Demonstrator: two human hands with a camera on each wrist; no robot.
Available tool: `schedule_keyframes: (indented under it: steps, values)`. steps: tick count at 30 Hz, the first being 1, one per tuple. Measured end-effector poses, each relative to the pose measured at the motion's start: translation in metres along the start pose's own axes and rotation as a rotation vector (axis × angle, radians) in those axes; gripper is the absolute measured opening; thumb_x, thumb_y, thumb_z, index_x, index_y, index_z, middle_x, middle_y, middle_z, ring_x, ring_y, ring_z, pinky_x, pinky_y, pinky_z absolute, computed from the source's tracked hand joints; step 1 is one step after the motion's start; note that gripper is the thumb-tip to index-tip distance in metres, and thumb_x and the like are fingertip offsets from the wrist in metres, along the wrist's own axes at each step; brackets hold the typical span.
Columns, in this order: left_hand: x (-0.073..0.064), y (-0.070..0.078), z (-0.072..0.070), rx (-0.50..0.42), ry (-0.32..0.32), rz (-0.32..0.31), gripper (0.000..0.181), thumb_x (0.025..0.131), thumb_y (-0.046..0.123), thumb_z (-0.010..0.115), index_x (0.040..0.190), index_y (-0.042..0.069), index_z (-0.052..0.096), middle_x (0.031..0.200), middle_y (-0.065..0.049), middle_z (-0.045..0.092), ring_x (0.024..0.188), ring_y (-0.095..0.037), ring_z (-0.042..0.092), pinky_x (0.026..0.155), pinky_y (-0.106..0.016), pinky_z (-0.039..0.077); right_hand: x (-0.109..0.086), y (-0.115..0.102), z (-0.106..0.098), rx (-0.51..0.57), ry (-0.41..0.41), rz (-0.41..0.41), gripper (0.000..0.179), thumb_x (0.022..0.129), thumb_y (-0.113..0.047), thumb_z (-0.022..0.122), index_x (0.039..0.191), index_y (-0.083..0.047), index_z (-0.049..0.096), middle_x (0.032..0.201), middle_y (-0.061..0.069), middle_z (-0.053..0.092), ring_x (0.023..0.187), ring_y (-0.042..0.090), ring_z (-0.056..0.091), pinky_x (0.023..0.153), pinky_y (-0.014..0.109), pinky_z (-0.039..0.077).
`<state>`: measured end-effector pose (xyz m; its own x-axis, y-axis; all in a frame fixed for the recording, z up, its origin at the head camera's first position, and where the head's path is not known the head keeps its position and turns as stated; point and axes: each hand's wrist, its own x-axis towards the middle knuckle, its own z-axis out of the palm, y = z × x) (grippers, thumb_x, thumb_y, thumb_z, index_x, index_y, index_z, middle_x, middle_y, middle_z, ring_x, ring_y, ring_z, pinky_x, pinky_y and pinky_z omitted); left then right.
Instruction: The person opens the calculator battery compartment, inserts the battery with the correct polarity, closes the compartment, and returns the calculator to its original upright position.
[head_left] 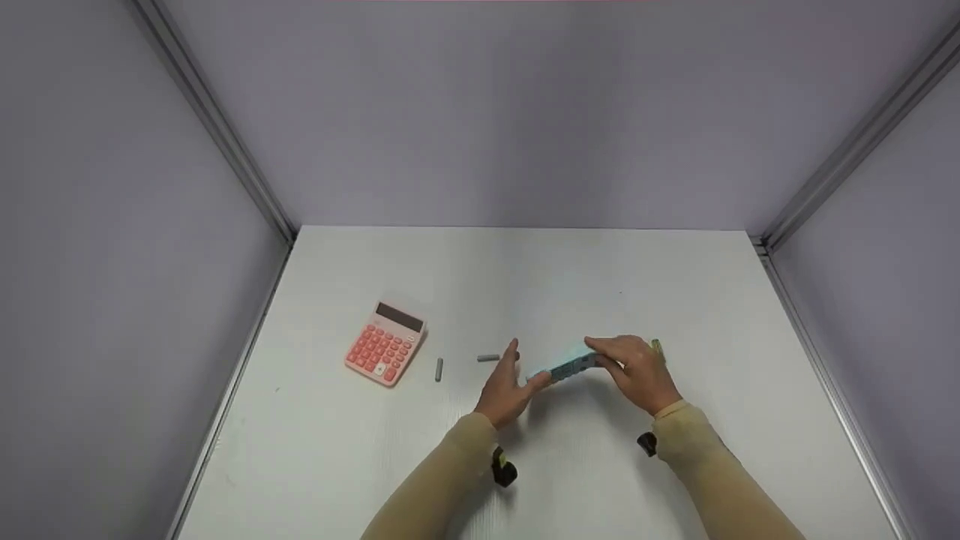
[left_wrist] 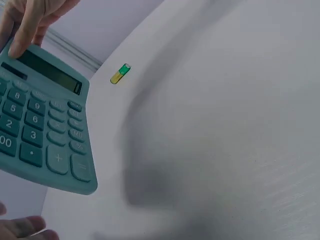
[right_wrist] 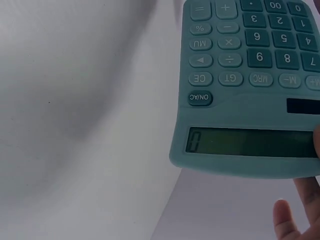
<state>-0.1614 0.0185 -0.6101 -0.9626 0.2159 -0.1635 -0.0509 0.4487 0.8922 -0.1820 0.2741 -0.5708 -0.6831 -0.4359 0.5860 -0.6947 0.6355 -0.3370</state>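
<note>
A teal calculator (head_left: 574,366) is held tilted above the white table, its display showing a 0 in the right wrist view. My right hand (head_left: 634,367) grips its display end, with the thumb (left_wrist: 26,37) over the screen edge and fingers behind. At the opposite end is my left hand (head_left: 508,390), fingers straight and spread, thumb reaching toward the calculator's lower edge. The left wrist view shows those left fingers (left_wrist: 27,229) below the keypad, a gap between.
A pink calculator (head_left: 385,343) lies on the table (head_left: 480,277) at left. Two small grey battery-like cylinders (head_left: 439,370) lie between it and my left hand. Beyond my right hand is a green-and-yellow cylinder (head_left: 657,346). Grey walls (head_left: 525,112) enclose the table's back and sides.
</note>
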Motion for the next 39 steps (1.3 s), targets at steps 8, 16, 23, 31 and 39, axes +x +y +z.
schedule_keyframes:
  steps: [8,16,23,31,39]
  values:
    - [0.001,-0.01,-0.007,-0.204,-0.266,-0.013,0.076,0.094,0.066,0.032,0.152,0.016,0.029,0.151,-0.011,0.037,0.14,-0.031,0.03,0.112,-0.052,0.025,-0.003,-0.009,-0.003,0.01,0.025,-0.086,0.049,0.075,0.002,0.077,0.121,-0.012,0.069,0.106,-0.003,0.072,0.093,0.015,0.065,0.086,0.03,0.049]
    - [0.0,-0.02,-0.008,-0.44,-0.487,-0.05,0.07,0.096,0.063,0.028,0.149,0.017,0.038,0.149,-0.009,0.038,0.138,-0.031,0.032,0.108,-0.058,0.029,-0.006,-0.012,-0.004,0.016,0.014,-0.088,0.048,0.073,0.001,0.079,0.118,-0.011,0.07,0.109,-0.005,0.071,0.094,0.014,0.065,0.088,0.023,0.047]
    - [0.001,-0.019,-0.005,-0.446,-0.48,-0.052,0.064,0.096,0.057,0.041,0.148,0.019,0.038,0.143,-0.008,0.043,0.131,-0.029,0.04,0.105,-0.058,0.033,-0.007,-0.012,-0.006,0.017,-0.003,-0.083,0.049,0.074,0.001,0.079,0.12,-0.013,0.069,0.109,-0.005,0.071,0.095,0.015,0.066,0.088,0.024,0.049]
    - [0.003,-0.018,0.0,-0.302,-0.35,0.008,0.081,0.087,0.052,0.063,0.148,0.008,0.034,0.136,-0.016,0.051,0.121,-0.027,0.051,0.101,-0.048,0.041,-0.014,-0.013,-0.007,0.045,-0.049,-0.021,0.046,0.079,-0.001,0.076,0.122,-0.013,0.068,0.113,-0.001,0.07,0.099,0.018,0.067,0.086,0.027,0.052]
    - [0.002,-0.017,-0.001,-0.105,-0.194,0.065,0.082,0.081,0.051,0.07,0.145,0.01,0.039,0.139,-0.013,0.049,0.124,-0.027,0.049,0.101,-0.046,0.042,-0.018,-0.014,-0.006,0.051,-0.113,0.038,0.043,0.081,-0.008,0.077,0.123,-0.012,0.067,0.117,-0.003,0.068,0.102,0.015,0.066,0.085,0.032,0.054]
